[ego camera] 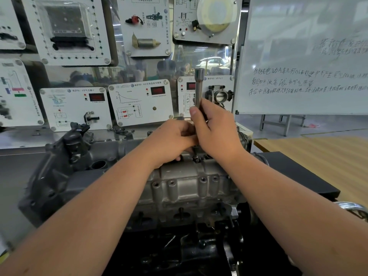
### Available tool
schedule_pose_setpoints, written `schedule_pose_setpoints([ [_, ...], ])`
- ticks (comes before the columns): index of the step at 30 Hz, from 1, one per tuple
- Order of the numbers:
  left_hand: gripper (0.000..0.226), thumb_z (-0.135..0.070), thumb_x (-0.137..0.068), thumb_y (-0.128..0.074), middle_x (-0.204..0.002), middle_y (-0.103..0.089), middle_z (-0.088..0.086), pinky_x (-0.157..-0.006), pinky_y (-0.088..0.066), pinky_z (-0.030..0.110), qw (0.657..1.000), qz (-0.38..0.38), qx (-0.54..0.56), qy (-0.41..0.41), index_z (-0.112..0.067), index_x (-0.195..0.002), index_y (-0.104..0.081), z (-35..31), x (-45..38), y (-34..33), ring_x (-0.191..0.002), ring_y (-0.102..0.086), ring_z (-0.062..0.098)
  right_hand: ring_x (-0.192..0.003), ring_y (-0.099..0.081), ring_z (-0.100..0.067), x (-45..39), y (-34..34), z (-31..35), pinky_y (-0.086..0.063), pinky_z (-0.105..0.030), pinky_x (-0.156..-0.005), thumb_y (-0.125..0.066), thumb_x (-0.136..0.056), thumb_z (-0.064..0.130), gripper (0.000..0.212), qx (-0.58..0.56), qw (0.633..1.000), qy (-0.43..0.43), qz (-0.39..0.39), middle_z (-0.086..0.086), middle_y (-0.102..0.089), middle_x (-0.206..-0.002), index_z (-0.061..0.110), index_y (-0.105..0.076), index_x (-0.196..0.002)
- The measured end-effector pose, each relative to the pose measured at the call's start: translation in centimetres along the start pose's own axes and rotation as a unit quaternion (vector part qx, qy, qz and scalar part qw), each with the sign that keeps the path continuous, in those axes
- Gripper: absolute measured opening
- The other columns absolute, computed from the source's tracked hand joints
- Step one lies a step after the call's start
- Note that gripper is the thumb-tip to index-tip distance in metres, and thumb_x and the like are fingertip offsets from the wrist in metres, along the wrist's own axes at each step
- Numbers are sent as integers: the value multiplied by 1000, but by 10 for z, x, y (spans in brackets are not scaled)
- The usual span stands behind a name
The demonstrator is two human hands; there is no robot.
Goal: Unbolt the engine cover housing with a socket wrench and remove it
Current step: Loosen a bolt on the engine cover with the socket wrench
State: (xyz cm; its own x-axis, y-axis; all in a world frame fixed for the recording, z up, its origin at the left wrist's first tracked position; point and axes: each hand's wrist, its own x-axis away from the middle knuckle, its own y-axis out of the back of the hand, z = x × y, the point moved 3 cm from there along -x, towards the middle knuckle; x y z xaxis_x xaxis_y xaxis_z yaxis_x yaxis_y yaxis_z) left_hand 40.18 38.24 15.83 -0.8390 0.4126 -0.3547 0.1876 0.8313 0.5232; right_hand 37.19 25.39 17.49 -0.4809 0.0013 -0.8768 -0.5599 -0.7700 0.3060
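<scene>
A grey cast-metal engine cover housing [185, 184] lies across the engine in front of me, with several bolt holes along its near face. A long steel socket wrench [199, 86] stands upright over a bolt [196, 158] at the housing's top edge. My right hand [215, 132] grips the wrench shaft, thumb up along it. My left hand [171, 140] is curled beside it on the lower part of the tool and rests on the housing's far edge. The tool's lower end is partly hidden by both hands.
Behind the engine stands a wall of white training panels [139, 100] with sensors and red displays. A whiteboard [306, 56] with handwriting is at the right. A wooden tabletop [318, 154] lies to the right, a black mat [298, 176] under the engine, darker engine parts [65, 156] at left.
</scene>
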Motion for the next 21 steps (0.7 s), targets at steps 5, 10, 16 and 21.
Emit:
schedule_pose_setpoints([
  [5,41,-11,-85,-73,-73,-75,-15,-47,-46,9,999,5,-9,-37,-50,-72,-72,-7,1,1,-63,-73,5,-73,-60,-6,2,-1,4,-48,-19,-69,-64,-96,21,25,-7,1000,12,12,8,-63,-79,7,-63,-116],
  [10,22,-28,-82,-68,-86,-77,-5,-52,-51,17,1000,4,11,-27,-49,-80,-73,-7,0,-2,-82,-75,15,-60,-40,-5,1,-1,3,-32,-12,-59,-58,-99,12,27,11,1000,22,4,9,-41,-64,9,-47,-74],
  [16,25,-15,-88,-67,-77,-77,-9,-61,-56,24,999,7,-19,-32,-37,-78,-74,-2,-2,1,-64,-73,6,-65,-47,4,1,-1,5,-35,-10,-61,-59,-99,17,10,1,1000,21,13,15,-48,-69,14,-57,-90],
  [21,23,-23,-85,-69,-77,-76,-11,-53,-54,20,999,-4,-33,-39,-44,-77,-69,-3,-3,1,-68,-76,12,-83,-64,-20,3,0,7,-52,-38,-76,-64,-96,16,20,1,1000,17,20,-6,-70,-89,5,-68,-112],
])
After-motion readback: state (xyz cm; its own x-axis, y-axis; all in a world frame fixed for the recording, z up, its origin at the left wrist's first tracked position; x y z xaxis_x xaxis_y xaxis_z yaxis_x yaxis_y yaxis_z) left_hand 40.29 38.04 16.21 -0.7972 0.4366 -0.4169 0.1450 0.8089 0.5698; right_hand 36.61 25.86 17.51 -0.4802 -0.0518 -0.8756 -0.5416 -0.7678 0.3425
